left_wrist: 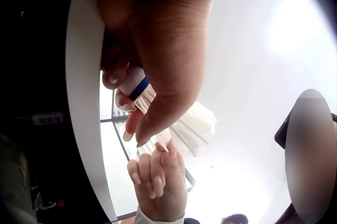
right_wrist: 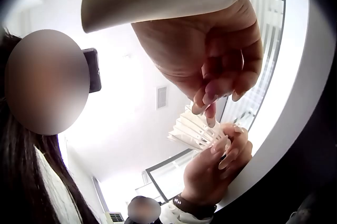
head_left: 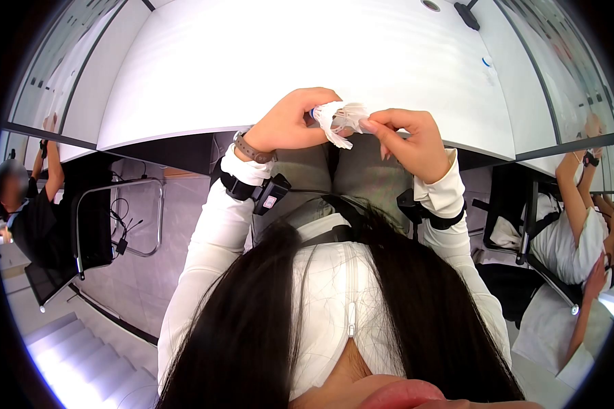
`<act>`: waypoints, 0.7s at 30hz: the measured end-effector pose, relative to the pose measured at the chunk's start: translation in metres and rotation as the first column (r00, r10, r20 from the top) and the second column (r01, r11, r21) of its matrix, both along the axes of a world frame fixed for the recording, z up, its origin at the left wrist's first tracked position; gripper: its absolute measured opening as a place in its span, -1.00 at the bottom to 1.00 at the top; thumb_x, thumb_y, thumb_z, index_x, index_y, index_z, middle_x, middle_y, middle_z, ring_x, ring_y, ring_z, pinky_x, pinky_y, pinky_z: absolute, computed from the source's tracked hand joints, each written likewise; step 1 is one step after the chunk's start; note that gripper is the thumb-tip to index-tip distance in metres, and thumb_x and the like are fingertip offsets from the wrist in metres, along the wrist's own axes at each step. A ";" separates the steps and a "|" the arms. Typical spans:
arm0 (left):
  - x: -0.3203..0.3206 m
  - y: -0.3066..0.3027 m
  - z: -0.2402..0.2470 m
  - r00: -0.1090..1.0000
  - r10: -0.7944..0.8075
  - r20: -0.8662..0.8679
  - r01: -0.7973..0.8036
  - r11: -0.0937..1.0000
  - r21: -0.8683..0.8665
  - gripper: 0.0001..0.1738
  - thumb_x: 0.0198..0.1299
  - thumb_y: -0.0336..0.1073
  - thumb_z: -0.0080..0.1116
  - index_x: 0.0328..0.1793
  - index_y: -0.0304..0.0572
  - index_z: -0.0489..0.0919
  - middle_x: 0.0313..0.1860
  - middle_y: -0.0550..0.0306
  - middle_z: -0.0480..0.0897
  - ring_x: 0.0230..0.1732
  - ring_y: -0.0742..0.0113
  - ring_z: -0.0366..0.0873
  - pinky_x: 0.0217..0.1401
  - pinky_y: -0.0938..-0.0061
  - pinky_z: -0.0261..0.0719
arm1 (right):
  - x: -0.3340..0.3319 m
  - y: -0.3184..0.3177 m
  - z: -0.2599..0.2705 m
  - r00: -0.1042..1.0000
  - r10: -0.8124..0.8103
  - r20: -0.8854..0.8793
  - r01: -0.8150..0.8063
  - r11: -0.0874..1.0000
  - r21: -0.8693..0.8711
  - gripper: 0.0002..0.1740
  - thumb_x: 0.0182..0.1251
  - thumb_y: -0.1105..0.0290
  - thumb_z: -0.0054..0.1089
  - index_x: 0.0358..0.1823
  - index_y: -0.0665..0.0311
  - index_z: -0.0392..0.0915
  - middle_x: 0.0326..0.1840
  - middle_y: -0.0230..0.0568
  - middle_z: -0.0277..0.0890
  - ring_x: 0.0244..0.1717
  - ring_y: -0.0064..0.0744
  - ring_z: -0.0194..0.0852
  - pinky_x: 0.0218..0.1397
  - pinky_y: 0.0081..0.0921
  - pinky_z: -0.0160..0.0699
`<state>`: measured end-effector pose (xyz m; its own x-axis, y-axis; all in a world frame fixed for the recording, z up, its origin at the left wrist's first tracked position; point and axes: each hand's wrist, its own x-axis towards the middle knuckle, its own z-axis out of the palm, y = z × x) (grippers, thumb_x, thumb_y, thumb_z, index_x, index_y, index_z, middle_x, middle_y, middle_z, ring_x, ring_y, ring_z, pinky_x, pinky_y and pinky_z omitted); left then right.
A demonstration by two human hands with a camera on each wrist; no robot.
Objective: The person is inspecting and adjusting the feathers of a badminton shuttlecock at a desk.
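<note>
A white feathered shuttlecock [head_left: 329, 117] is held over the front edge of the desk, its feather skirt turned toward the right hand. My left hand [head_left: 288, 123] grips it around the cork end, thumb and fingers on either side. In the left wrist view, a blue band [left_wrist: 139, 88] circles the base of the shuttlecock above its feather shafts. With thumb and forefinger, my right hand [head_left: 411, 140] pinches the skirt's outer edge. Seen from the right wrist, the feathers [right_wrist: 194, 130] fan out between both hands.
The white desk [head_left: 252, 61] has low partitions at both sides. Toward its back right lie a black object [head_left: 466, 16] and a small item with a blue top [head_left: 486, 61]. A metal-framed chair [head_left: 160, 218] and a seated person are at left; other people sit at right.
</note>
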<state>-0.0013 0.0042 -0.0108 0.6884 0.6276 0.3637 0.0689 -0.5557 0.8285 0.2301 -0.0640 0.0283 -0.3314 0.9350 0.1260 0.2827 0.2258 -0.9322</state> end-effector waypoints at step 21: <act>-0.001 0.002 -0.001 1.000 -0.013 0.009 0.012 1.000 0.016 -0.76 0.00 -0.35 0.38 -0.17 -0.18 0.66 -0.35 0.23 0.61 -0.35 0.45 0.49 -0.33 0.55 0.40 | -0.014 -0.006 -0.002 0.990 -0.135 0.051 0.132 0.989 0.062 -0.81 0.30 0.38 0.34 -0.31 0.41 0.70 -0.71 -0.38 0.53 -0.70 -0.72 0.42 -0.62 -0.73 0.23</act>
